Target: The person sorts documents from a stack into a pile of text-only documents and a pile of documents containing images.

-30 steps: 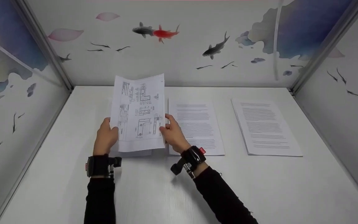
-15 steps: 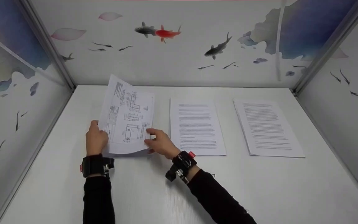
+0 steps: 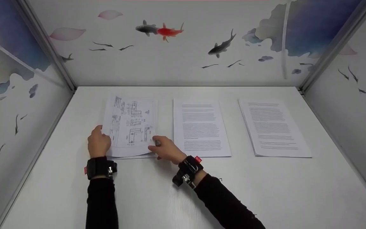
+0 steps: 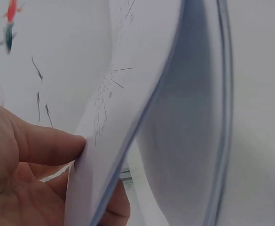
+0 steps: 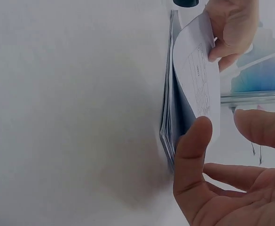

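A sheet of paper printed with technical drawings lies bowed over the left paper stack, its near edge raised. At its left edge my left hand pinches it; the thumb presses on the printed face in the left wrist view, with fingers behind. A gap shows between this sheet and the stack. At the sheet's lower right corner is my right hand. The right wrist view shows its thumb and fingers spread apart, fingertips right by the sheet's edge.
Two more stacks of printed text pages lie on the white table: the middle stack, close beside my right hand, and the right stack. Panels with painted fish wall in the back and sides.
The drawing sheet has come down and left from a raised, upright position onto the left stack. Both hands moved left with it, and my right hand's thumb and fingers loosened from its edge.
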`<state>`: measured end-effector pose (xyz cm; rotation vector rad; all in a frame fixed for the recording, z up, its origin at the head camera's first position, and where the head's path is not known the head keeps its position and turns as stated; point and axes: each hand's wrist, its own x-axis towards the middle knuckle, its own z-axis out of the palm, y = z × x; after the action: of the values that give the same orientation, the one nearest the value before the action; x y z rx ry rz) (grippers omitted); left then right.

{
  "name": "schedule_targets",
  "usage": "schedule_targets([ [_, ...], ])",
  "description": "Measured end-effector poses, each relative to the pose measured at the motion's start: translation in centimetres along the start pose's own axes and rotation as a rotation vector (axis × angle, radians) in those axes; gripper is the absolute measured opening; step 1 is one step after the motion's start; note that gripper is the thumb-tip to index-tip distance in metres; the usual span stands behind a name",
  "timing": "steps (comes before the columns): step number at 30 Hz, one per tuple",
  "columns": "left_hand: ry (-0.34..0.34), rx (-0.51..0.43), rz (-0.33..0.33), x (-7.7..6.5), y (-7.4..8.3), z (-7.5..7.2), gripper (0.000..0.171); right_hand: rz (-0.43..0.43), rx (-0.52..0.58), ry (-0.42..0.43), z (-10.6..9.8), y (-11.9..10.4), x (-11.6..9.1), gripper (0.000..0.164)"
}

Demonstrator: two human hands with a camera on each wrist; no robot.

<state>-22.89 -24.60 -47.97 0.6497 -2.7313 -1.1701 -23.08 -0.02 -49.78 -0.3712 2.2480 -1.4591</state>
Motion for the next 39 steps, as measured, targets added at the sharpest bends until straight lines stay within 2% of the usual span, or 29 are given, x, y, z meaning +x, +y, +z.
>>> schedule_targets([
  [5,0.021,0.074,-0.016,0.3,-0.5,0.1,0.054,-0.021,-0.041,-0.031,0.3,0.1,-0.5,0.031],
  [12,0.018,0.104,-0.069,0.5,-0.6,0.3,0.055,-0.095,-0.129,0.032,0.6,0.0,-1.2,0.019],
  [21,-0.035,0.129,-0.081,0.6,-0.6,0.4,0.054,-0.088,-0.161,0.042,0.8,0.0,-1.3,0.017],
  [28,-0.053,0.123,-0.026,0.3,-0.6,0.4,0.04,-0.077,-0.152,0.031,0.6,0.1,-1.5,0.019],
  [30,-0.051,0.117,-0.016,0.2,-0.5,0.5,0.042,-0.064,-0.119,0.018,0.3,0.2,-1.8,0.027],
  [33,-0.034,0.116,-0.008,0.1,-0.2,0.7,0.048,-0.06,-0.058,-0.004,-0.8,0.5,-2.4,0.042],
  [35,-0.015,0.118,0.007,0.1,0.2,1.1,0.054,-0.092,-0.028,0.004,-2.0,0.8,-3.0,0.047],
  [37,-0.002,0.127,0.03,0.2,0.8,1.7,0.056,-0.152,-0.016,0.023,-3.9,1.2,-3.4,0.044],
  [39,0.014,0.14,0.074,0.2,1.7,2.3,0.055,-0.218,-0.021,0.079,-6.1,1.4,-3.9,0.039],
])
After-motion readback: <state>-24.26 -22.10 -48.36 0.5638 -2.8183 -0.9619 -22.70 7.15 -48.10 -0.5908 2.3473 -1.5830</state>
